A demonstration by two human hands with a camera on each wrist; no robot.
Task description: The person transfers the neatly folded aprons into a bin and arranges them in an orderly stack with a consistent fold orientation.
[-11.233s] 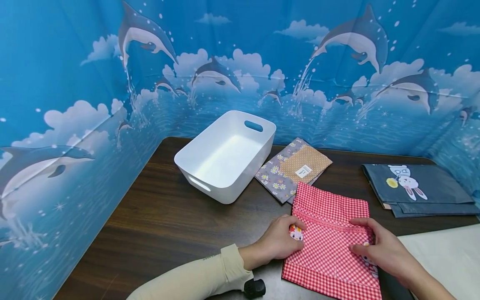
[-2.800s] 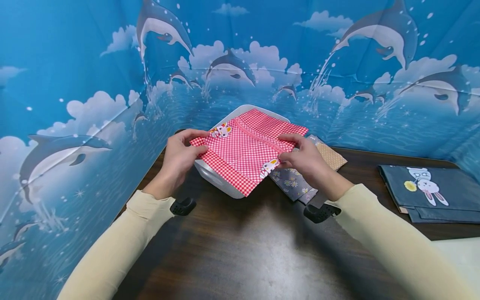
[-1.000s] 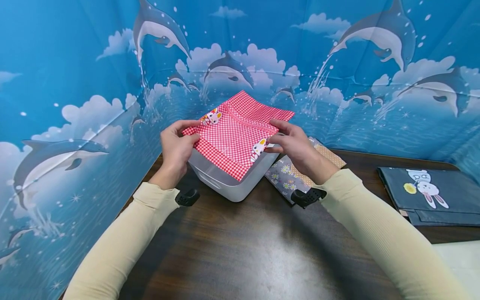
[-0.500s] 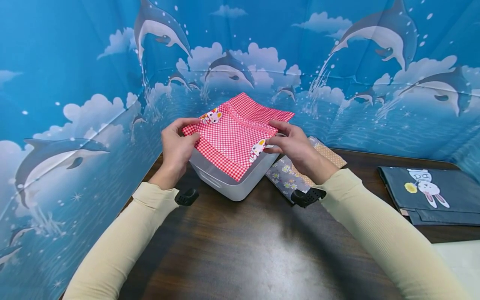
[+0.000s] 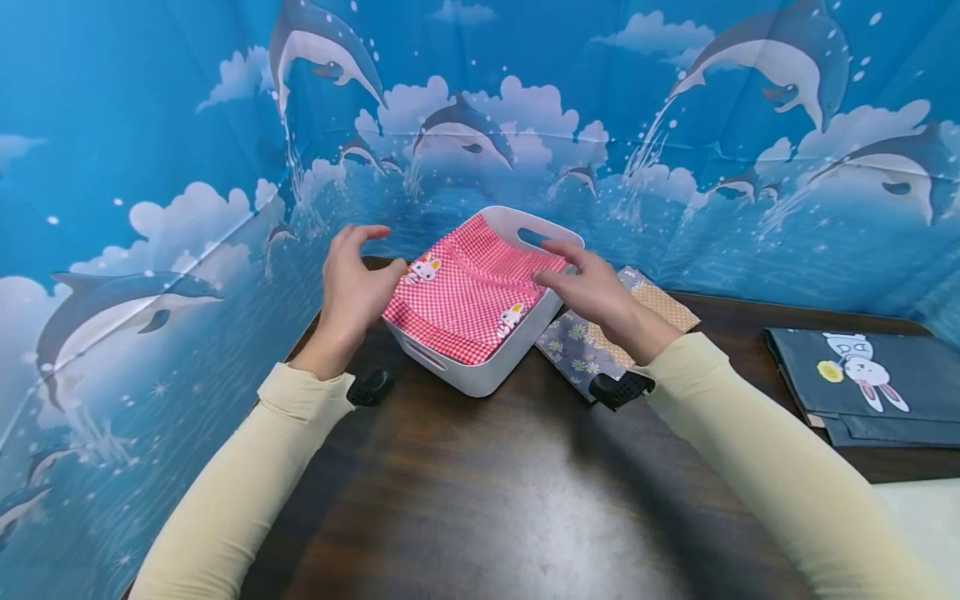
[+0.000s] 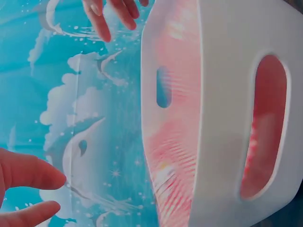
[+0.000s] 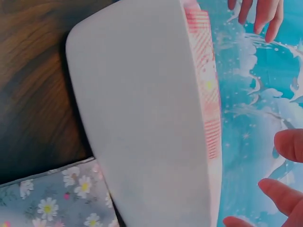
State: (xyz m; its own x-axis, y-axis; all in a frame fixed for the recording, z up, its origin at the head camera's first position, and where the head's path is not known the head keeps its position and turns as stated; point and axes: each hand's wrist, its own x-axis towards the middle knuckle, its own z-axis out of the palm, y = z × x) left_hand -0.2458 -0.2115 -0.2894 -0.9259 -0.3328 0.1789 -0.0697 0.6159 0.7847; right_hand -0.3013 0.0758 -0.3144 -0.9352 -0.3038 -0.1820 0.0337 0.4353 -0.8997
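Observation:
A folded red-and-white gingham cloth (image 5: pixel 480 283) with rabbit patches lies inside the white plastic basket (image 5: pixel 468 383), slightly rumpled along the walls. My left hand (image 5: pixel 354 287) hovers by the basket's left side, thumb and fingers spread apart and holding nothing. Over the right rim is my right hand (image 5: pixel 596 287), its fingers also parted and off the cloth as far as I can see. In the left wrist view, red cloth (image 6: pixel 265 127) shows through the handle slot. The right wrist view has the basket's long wall (image 7: pixel 142 113) and right fingertips (image 7: pixel 279 194) apart from it.
A grey daisy-print folded cloth (image 5: pixel 581 350) with a tan dotted panel lies right of the basket, partly under my right forearm. Farther right is a dark folded cloth (image 5: pixel 862 387) with a rabbit print. Something pale (image 5: pixel 918 508) sits at the right edge. A dolphin-print curtain (image 5: pixel 480 125) stands behind.
The gingham cloth was carried from the table to above the basket. Since half a second ago, both hands have let go and it has dropped inside.

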